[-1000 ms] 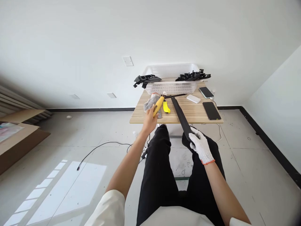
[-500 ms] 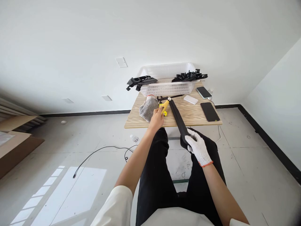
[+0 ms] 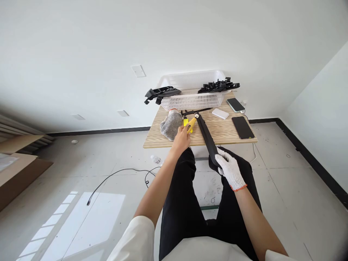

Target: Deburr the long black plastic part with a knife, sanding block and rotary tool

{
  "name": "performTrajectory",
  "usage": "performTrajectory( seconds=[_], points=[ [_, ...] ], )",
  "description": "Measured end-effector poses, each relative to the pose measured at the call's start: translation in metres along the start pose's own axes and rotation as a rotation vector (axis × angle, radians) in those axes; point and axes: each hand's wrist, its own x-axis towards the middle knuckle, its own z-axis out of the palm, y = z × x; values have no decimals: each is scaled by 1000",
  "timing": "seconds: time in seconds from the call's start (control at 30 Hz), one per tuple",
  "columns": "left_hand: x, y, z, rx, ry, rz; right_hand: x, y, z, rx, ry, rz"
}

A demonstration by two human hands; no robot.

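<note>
My bare left hand [image 3: 182, 139] is closed round a yellow-handled tool [image 3: 191, 124] with a small round pale head. That head touches or lies very near the upper end of a long black plastic strip [image 3: 206, 136]. In a white knit glove with an orange cuff, my right hand [image 3: 228, 168] grips the strip's lower end, above my right thigh. The strip slants from there up over the table's front edge. Left of the tool lies a grey-palmed glove [image 3: 172, 125]. Behind the tool, a bright yellow object [image 3: 186, 122] is partly hidden, and its kind is unclear.
A white plastic basket [image 3: 194, 100] with black plastic parts [image 3: 219, 86] over its rim stands at the back of the wooden table [image 3: 154, 142]. At right lie two phones [image 3: 243, 127] [image 3: 235, 105] and a white block [image 3: 220, 114]. A bottle [image 3: 156, 159] and cable [image 3: 116, 171] are on the floor.
Both hands hold nearly the same pose. The tool's head has shifted very slightly down along the strip's upper end, and the whole view has tilted a little.
</note>
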Motion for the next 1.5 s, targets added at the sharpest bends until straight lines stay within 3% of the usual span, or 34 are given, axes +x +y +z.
performTrajectory(
  seconds=[0.67, 1.17, 1.33, 1.5],
  points=[
    [-65, 22, -1, -91, -58, 158, 4, 12, -7, 24, -31, -69],
    [-121, 29, -2, -104, -115, 218, 14, 25, -12, 119, 55, -75],
    [-139, 33, -10, -121, -140, 221, 15, 28, -15, 111, 2, -127],
    [-158, 48, -23, -174, -244, 268, 14, 26, -19, 87, -64, -126]
  ],
)
